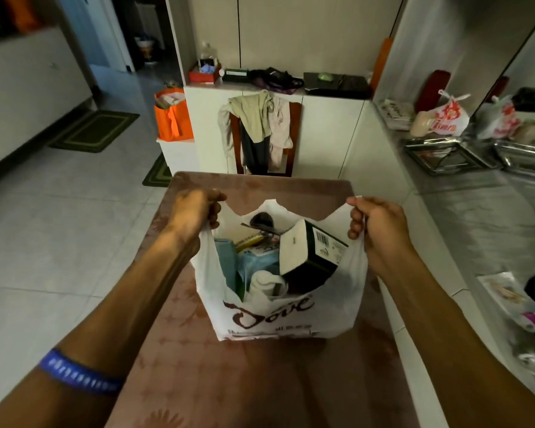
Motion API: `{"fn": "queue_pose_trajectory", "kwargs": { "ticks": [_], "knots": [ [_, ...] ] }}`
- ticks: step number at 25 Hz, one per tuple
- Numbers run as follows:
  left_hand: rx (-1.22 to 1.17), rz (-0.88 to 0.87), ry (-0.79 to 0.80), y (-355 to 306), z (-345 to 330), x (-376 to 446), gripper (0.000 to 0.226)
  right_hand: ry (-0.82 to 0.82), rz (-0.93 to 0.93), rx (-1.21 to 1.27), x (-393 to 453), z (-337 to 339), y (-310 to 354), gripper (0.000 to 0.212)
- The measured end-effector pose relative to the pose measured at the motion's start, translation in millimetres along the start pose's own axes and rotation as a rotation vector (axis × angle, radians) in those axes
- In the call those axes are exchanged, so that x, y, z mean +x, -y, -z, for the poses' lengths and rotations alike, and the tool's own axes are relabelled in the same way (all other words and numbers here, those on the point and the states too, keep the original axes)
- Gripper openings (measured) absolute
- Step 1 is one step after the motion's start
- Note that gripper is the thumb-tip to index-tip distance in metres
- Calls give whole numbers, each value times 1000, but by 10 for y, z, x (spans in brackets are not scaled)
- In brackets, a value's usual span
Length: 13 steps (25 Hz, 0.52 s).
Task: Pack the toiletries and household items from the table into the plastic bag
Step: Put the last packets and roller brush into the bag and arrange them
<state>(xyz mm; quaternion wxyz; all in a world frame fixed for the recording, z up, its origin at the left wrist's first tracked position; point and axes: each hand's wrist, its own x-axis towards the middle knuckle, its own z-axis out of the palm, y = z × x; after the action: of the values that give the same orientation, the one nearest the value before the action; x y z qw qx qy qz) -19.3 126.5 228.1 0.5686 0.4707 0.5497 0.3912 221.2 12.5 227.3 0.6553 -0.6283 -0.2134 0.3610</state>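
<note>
The desk, covered in a brownish cloth with a faint floral pattern, fills the lower middle of the view and runs up toward 12 o'clock. On it, just past centre toward 1 o'clock, stands the white plastic bag, upright and open-mouthed, with brown "Dove" lettering across its near face.

Inside the bag, largest first: a dark box with a white end panel and a barcode lies tilted at the bag's 2 o'clock side, its upper corner rising above the rim. A light blue folded cloth or pack stands along the 9 o'clock wall, with more pale blue material beside it. A white bottle or tube sits low at 6 o'clock, touching the dark box. Toward 12 o'clock are a yellow-and-white packet and a dark brush-like item; what it is exactly cannot be told.

The left hand is closed around the bag's left handle at 10 o'clock from the bag's mouth. The right hand pinches the right handle at 2 o'clock. The hands are well apart, holding the mouth stretched wide between them. A blue wristband circles the left forearm at 8 o'clock.
</note>
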Motion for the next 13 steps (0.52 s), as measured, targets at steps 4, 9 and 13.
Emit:
{"fn": "queue_pose_trajectory", "kwargs": {
  "ticks": [4,9,13],
  "knots": [
    [-14,-13,-91,-43,-21,351,17,-28,-81,-73,370,-193,-62,8],
    [148,-26,16,108,-65,671,15,-124,-234,-185,696,-266,-269,8],
    [179,-46,34,112,8,773,17,-31,-190,-244,718,-300,-232,28]
  ]
}}
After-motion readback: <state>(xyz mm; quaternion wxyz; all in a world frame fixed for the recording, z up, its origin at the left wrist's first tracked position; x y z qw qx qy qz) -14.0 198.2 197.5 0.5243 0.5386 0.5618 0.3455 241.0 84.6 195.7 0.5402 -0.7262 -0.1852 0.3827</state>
